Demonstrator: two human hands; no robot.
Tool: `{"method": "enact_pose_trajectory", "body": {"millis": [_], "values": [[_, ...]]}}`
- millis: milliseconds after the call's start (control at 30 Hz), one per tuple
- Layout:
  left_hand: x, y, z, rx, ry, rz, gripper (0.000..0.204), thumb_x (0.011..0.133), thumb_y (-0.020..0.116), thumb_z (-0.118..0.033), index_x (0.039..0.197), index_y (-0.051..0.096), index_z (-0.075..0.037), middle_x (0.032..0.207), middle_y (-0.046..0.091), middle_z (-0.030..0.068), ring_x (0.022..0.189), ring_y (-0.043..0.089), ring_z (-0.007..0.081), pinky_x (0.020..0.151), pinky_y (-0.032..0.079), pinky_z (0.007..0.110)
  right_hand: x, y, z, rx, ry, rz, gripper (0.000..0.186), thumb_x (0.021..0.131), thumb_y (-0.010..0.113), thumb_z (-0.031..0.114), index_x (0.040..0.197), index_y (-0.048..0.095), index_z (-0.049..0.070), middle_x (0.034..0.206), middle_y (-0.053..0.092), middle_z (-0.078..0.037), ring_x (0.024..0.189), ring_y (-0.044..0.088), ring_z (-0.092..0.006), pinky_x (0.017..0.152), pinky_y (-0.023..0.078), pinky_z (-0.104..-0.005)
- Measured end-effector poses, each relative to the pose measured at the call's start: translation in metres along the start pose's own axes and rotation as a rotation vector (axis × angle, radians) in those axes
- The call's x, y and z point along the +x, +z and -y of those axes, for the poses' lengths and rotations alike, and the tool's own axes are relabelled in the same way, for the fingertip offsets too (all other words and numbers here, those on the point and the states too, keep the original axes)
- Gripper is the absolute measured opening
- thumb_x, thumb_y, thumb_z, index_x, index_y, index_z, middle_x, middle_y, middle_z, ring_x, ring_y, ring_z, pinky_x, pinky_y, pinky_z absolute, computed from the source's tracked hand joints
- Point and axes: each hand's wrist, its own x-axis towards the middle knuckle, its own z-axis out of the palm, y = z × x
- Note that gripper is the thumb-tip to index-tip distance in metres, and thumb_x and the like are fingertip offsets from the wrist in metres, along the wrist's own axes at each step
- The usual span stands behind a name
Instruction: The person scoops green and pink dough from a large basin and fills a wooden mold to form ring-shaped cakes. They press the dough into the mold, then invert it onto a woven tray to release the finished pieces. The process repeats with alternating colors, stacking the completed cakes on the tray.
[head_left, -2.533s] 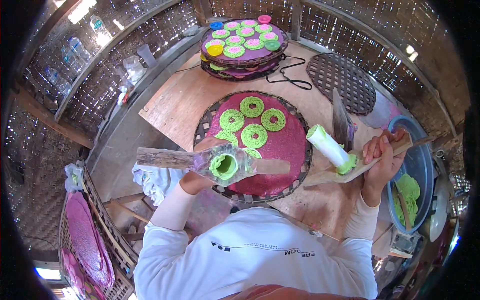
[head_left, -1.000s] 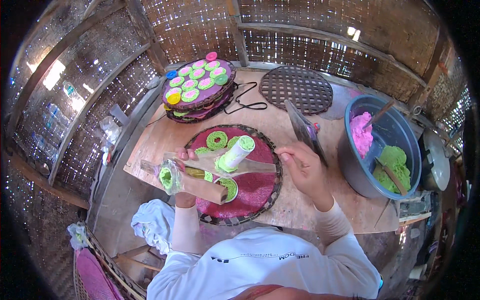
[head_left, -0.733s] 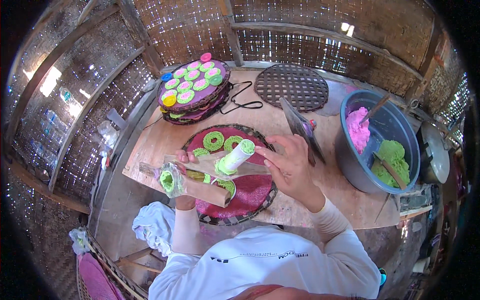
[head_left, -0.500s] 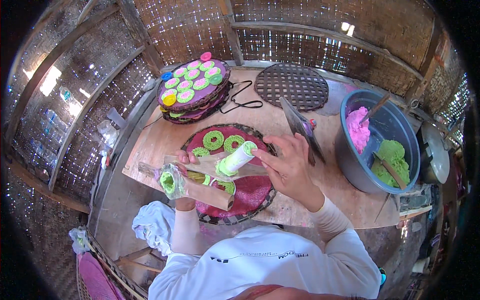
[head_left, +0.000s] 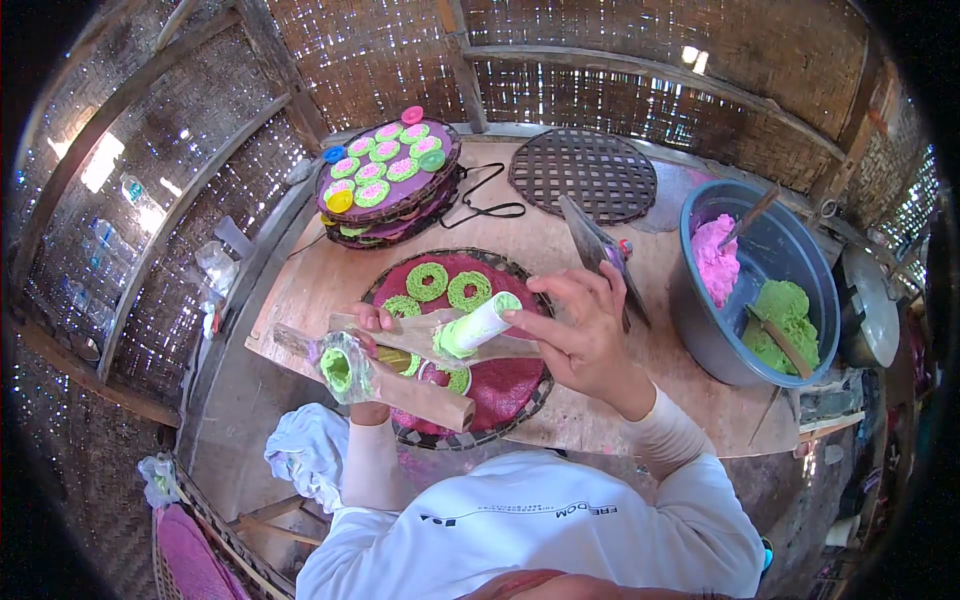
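Observation:
My left hand [head_left: 372, 318] is closed around a two-part wooden press, its fingers partly hidden by the wood. The nearer wooden bar [head_left: 425, 395] carries a plastic-wrapped cup with green dough in it. From the farther wooden board [head_left: 400, 325] rises a white cylinder [head_left: 480, 322], smeared with green dough at its base and on its top. My right hand [head_left: 590, 335] is open beside it, fingers apart, the index fingertip at the cylinder's top end. Beneath lies a round woven tray [head_left: 505, 390] with a red sheet and several green dough rings [head_left: 427, 282].
A blue-grey tub [head_left: 693, 330] at the right holds pink dough [head_left: 716, 260] and green dough [head_left: 785, 325], with wooden sticks. Stacked trays [head_left: 330, 205] of green-and-pink rings stand back left. A bare lattice tray [head_left: 583, 175] lies behind; a dark flat panel [head_left: 600, 250] leans nearer.
The press has shifted very slightly, its nearer bar moving a little right and down. My right hand has moved slightly right, its index finger still at the cylinder's top.

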Motion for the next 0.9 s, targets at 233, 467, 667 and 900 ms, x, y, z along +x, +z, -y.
{"method": "enact_pose_trajectory", "body": {"millis": [233, 467, 667, 900], "values": [[0.002, 0.002, 0.000, -0.020, -0.066, -0.004, 0.027, 0.077, 0.060, -0.027, 0.069, 0.041, -0.011, 0.087, 0.039, 0.0042, 0.086, 0.041, 0.0191, 0.080, 0.035, 0.030, 0.002, 0.002, -0.002, -0.013, -0.005, 0.045, 0.039, 0.068, 0.057, 0.008, 0.103, 0.063, 0.023, 0.110, 0.051, -0.003, 0.103, 0.044, -0.0249, 0.095, 0.022, -0.0495], [0.002, 0.008, 0.000, -0.094, -0.101, 0.013, 0.031, 0.075, 0.067, -0.023, 0.063, 0.040, -0.015, 0.091, 0.037, 0.0009, 0.092, 0.041, 0.0175, 0.087, 0.036, 0.032, 0.002, 0.000, -0.014, 0.264, 0.069, -0.018, 0.042, 0.066, 0.056, 0.006, 0.104, 0.063, 0.022, 0.109, 0.052, -0.003, 0.100, 0.046, -0.0248, 0.096, 0.022, -0.0496], [0.004, 0.008, 0.008, -0.088, -0.064, 0.083, 0.027, 0.074, 0.068, -0.019, 0.069, 0.041, -0.015, 0.092, 0.037, 0.0017, 0.092, 0.039, 0.0172, 0.085, 0.034, 0.030, -0.009, -0.003, -0.008, -0.002, 0.009, 0.009, 0.044, 0.066, 0.057, 0.003, 0.106, 0.063, 0.019, 0.110, 0.051, -0.007, 0.102, 0.045, -0.0246, 0.098, 0.018, -0.0464], [0.011, 0.011, 0.006, 0.175, -0.091, -0.110, 0.040, 0.085, 0.048, -0.041, 0.104, 0.046, -0.006, 0.097, 0.043, 0.0048, 0.094, 0.043, 0.0186, 0.089, 0.034, 0.031, -0.013, -0.047, -0.045, 0.097, 0.198, -0.106, 0.035, 0.073, 0.056, 0.009, 0.108, 0.059, 0.014, 0.106, 0.055, -0.007, 0.098, 0.050, -0.0268, 0.089, 0.035, -0.0427]]}}
